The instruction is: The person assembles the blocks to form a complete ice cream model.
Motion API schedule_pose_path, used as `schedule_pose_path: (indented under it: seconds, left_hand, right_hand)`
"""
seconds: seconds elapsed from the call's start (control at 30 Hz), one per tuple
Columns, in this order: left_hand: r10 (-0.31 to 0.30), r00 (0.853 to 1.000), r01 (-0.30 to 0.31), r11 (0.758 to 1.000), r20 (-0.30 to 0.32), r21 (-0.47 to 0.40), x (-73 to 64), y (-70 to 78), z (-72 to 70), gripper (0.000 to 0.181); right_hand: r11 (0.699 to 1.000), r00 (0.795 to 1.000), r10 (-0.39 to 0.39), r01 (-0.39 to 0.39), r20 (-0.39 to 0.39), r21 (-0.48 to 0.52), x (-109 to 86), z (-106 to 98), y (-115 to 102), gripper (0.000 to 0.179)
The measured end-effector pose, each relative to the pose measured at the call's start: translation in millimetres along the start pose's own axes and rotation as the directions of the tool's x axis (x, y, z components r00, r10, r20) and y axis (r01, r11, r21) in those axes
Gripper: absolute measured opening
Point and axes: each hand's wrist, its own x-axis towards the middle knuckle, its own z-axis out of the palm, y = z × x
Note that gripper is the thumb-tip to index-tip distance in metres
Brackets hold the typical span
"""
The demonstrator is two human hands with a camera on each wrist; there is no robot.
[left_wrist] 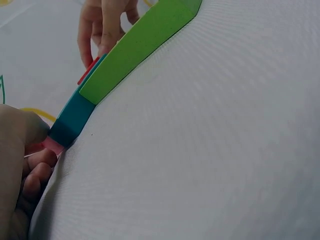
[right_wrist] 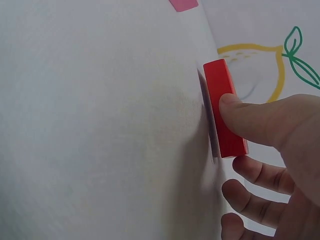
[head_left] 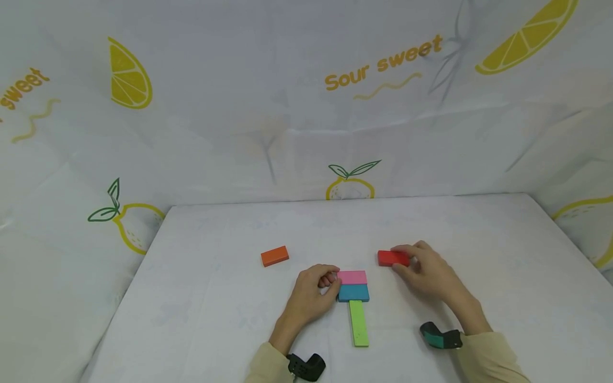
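Observation:
In the head view my right hand [head_left: 429, 271] pinches a red block [head_left: 388, 258] between thumb and fingers at its right end. The right wrist view has the thumb flat on the red block's [right_wrist: 225, 112] side, and a shadow runs beside it on the cloth. My left hand [head_left: 311, 295] holds the left end of a pink block [head_left: 353, 277], its other fingers curled under. Against the pink block's near side lies a blue block [head_left: 354, 292]. A long green block [head_left: 358, 324] runs from the blue one toward me, like a stem.
An orange block [head_left: 275, 256] lies alone at the back left of the white-covered table [head_left: 206, 298]. Behind the table hangs a white cloth [head_left: 230, 154] printed with lemons. Dark devices are strapped at both wrists.

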Motion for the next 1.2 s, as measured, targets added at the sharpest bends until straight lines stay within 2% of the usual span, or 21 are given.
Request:
schedule_pose_path:
  seconds: [0.83, 1.2]
  left_hand:
    - [-0.021, 1.000, 0.021, 1.000, 0.004, -0.002, 0.3, 2.2, -0.4, 0.019]
    - [-0.008, 1.000, 0.008, 1.000, 0.004, 0.002, -0.3, 1.5, -0.5, 0.019]
  right_hand:
    - [1.000, 0.999, -0.021, 0.021, 0.025, 0.019, 2.3, 10.7, -16.6, 0.039]
    - [1.000, 0.999, -0.019, 0.019, 0.036, 0.010, 3.3, 15.3, -24.6, 0.041]
